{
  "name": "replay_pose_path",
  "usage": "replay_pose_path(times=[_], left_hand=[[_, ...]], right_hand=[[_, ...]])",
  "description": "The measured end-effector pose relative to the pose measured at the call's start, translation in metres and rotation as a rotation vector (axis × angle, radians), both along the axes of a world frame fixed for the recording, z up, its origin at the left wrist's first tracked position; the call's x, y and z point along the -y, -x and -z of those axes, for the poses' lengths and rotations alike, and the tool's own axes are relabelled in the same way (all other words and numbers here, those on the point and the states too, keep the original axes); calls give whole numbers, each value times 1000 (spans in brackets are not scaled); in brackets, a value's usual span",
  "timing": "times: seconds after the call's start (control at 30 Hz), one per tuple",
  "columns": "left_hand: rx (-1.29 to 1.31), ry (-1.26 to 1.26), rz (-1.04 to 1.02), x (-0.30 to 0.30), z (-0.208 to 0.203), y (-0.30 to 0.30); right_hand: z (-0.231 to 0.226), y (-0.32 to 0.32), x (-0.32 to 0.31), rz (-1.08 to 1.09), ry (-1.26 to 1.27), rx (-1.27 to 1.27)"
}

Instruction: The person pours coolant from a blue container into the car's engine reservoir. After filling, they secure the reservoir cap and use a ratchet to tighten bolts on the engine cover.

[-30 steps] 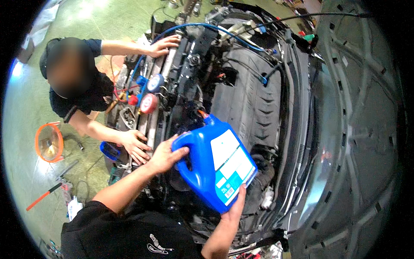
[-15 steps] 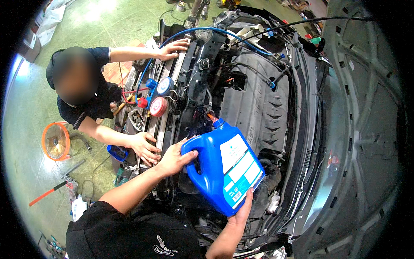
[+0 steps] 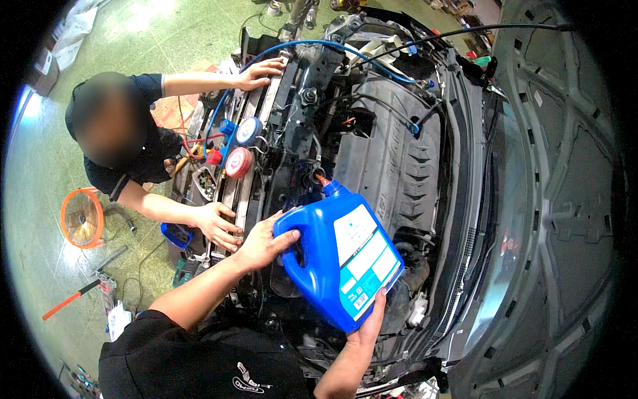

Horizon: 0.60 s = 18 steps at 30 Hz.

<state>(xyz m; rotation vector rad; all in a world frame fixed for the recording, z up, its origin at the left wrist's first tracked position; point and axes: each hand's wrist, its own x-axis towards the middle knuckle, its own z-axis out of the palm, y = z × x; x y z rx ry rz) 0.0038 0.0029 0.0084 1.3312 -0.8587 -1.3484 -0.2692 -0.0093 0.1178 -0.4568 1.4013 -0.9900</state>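
A blue plastic jug with a white and light-blue label is tilted over the engine bay, its neck pointing away from me. My left hand is closed round its handle. Under the jug's base lies my right hand, thumb up against the label edge and the other fingers mostly hidden beneath. Orange-red liquid runs from the mouth toward a dark round opening beside the engine cover. How full the jug is cannot be seen.
Across the front of the car, a co-worker rests both hands on the front crossbar. A gauge set with a blue hose lies there. The raised hood stands at right. An orange round fan is on the floor.
The view has shifted slightly, so most things sit a little further left. The jug stays tilted in both my hands, and liquid shows at its mouth in both frames.
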Motion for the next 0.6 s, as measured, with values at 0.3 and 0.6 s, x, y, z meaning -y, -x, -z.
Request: replay_pose_path(times=[0.3, 0.6], left_hand=[[8, 5, -10, 0, 2, 0], [53, 22, 31, 2, 0, -4]], right_hand=[[-1, 1, -1, -7, 10, 15], [-5, -1, -2, -24, 16, 15]])
